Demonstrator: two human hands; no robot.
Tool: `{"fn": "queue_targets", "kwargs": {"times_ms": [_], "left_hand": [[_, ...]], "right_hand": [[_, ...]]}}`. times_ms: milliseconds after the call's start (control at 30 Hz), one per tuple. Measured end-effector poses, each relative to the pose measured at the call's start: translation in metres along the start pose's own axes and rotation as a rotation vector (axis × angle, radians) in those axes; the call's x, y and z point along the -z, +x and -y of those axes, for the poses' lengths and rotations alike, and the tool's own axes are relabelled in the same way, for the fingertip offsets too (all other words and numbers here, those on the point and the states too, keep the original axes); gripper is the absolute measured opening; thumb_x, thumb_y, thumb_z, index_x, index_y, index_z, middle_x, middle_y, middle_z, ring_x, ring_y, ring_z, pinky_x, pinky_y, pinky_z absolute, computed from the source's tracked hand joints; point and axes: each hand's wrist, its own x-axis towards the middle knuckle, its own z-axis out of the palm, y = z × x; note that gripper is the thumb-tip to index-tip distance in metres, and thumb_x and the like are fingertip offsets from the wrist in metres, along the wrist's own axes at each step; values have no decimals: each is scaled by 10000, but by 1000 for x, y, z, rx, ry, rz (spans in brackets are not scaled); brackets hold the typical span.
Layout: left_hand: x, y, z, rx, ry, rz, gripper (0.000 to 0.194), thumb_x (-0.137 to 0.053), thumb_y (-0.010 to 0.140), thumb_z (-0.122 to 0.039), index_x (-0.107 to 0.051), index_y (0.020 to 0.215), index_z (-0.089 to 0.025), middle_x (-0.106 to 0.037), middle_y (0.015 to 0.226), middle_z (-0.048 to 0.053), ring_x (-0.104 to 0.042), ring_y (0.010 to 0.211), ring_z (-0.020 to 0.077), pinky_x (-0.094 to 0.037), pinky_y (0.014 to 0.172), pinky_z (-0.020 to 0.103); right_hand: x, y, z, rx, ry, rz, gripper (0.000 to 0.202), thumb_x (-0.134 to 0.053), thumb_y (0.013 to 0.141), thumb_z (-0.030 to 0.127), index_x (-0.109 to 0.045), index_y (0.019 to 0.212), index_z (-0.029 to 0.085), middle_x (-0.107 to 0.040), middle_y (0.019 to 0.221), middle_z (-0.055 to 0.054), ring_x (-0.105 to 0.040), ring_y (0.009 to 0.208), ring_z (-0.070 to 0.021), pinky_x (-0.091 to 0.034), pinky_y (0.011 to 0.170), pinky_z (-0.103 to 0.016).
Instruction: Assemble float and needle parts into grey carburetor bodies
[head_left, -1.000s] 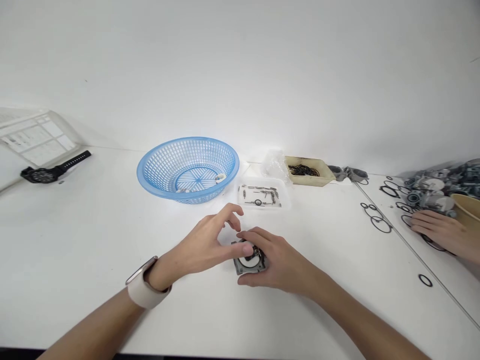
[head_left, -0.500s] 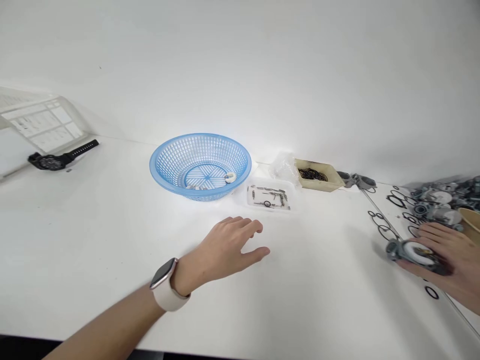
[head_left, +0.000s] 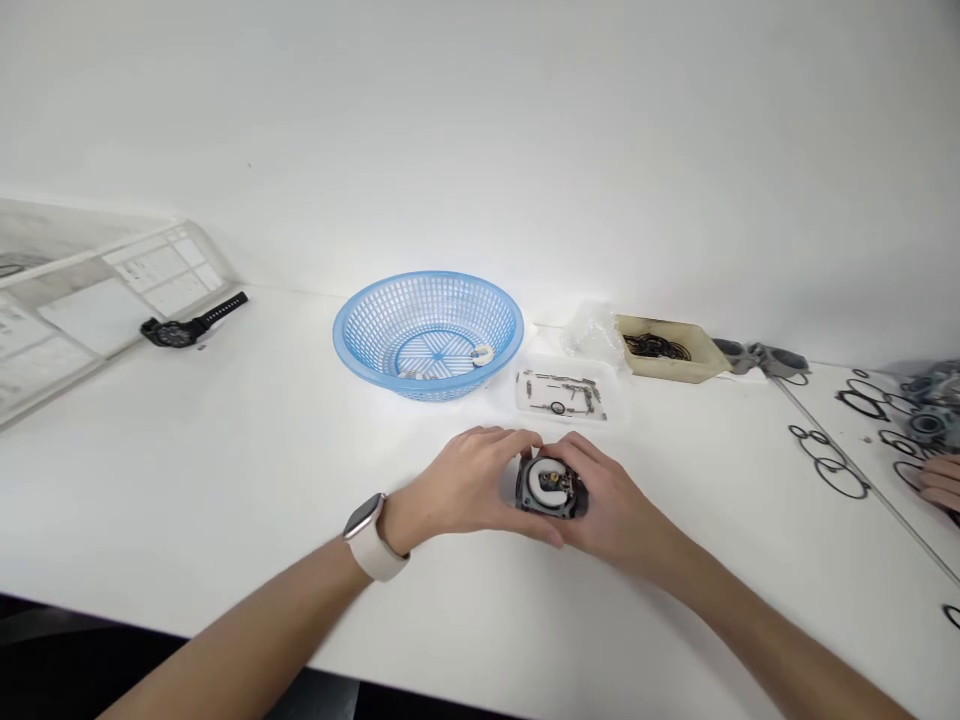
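The metal housing (head_left: 553, 490) is now clasped between the left hand (head_left: 471, 482), no longer free, and the right hand (head_left: 613, 500), so it is steadied from both sides.

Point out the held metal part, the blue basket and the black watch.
Held metal part (head_left: 553, 482): head view, on its yellowish middle.
Blue basket (head_left: 340, 338): head view, on its left rim.
Black watch (head_left: 175, 334): head view, on its dial.

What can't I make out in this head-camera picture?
Metal part, head view: much of its sides is hidden by the left hand and right hand.
Co-worker's hand, head view: cut off by the right edge.
Black ring at lower right, head view: also cut off there.
Small parts in the white tray, head view: too small to identify.
Sheets at left, head view: print too small to read.
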Motion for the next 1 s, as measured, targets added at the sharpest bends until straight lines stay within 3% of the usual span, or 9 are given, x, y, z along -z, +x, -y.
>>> {"fn": "queue_targets", "kwargs": {"times_ms": [67,200,333,433,567,700,1000], "left_hand": [[2,1,0,24,-17,-5,734,-827,718,-744,-607,1218,-254,-740,1097,47,-704,975,299,-512,847,409],[1,1,-3,63,-16,0,746,-832,779,-647,-552,1365,-282,-736,1135,44,-705,998,302,-523,849,419],[-2,-2,-6,44,-8,-24,652,-813,820,-625,-600,1330,-279,-743,1199,44,-703,1081,310,-521,930,436],[-3,-2,-8,39,-4,17,504,-825,842,-508,-652,1258,-283,-757,1168,25,-714,1045,285,-528,915,406],[0,-1,-12,10,-47,66,521,-834,831,-396,-641,1298,-268,-756,1151,24,-703,1038,266,-534,913,391],[1,-1,-13,-8,-102,91,563,-841,804,-347,-629,1319,-268,-750,1165,20,-693,1049,257,-535,943,393],[0,-1,-14,29,-79,66,529,-813,795,-317,-641,1294,-290,-751,1152,17,-704,1022,262,-559,899,389]], "right_hand": [[-1,-2,-5,1,41,-20,506,-838,816,377,-625,1264,277,-636,1120,-43,-688,950,-244,-621,774,-378],[14,-15,-16,-6,106,75,752,-841,848,418,-469,1498,356,-613,1327,-53,-678,1147,-267,-636,913,-411],[26,-22,-26,162,132,-7,529,-762,938,320,-566,1427,361,-613,1371,-51,-650,1238,-257,-583,1050,-430],[25,-23,-27,305,136,-131,362,-690,966,194,-642,1305,311,-664,1226,-58,-690,1106,-222,-609,960,-377],[21,-25,-19,374,89,-169,310,-635,933,94,-654,1177,284,-673,1106,-56,-702,945,-201,-620,820,-342],[21,-25,-17,378,28,-189,286,-666,879,98,-632,1098,279,-655,1038,-48,-687,866,-199,-612,751,-334],[19,-26,-22,477,-93,-239,262,-661,898,140,-623,1123,269,-639,1035,-58,-679,795,-169,-595,649,-283]]}}
